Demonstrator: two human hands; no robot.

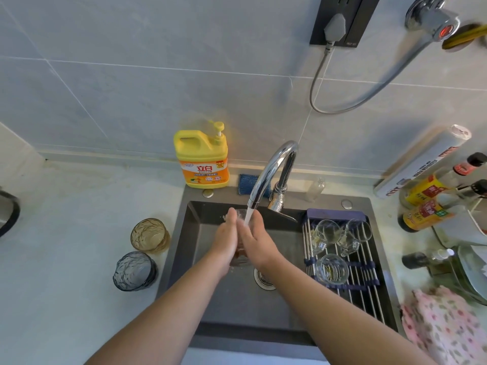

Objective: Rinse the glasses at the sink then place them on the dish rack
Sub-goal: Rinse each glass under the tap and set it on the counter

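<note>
Over the dark sink [237,309] my left hand [225,239] and my right hand [258,238] press a clear glass [240,216] between them, fingers stretched along its sides. Water from the chrome faucet [272,167] runs onto the glass rim. The hands hide most of the glass; a reddish base shows below them. The roll-up dish rack [366,283] spans the sink's right side and carries three clear glasses [331,268], two of them at its far end. An amber glass [150,234] and a blue-grey glass [134,270] stand on the counter left of the sink.
A yellow dish-soap bottle [201,159] and a blue sponge [246,183] sit behind the sink. Sauce bottles [432,196], a foil roll and stacked plates crowd the right counter. A pink floral cloth [448,330] lies at the front right. The drain [263,280] is below my right wrist.
</note>
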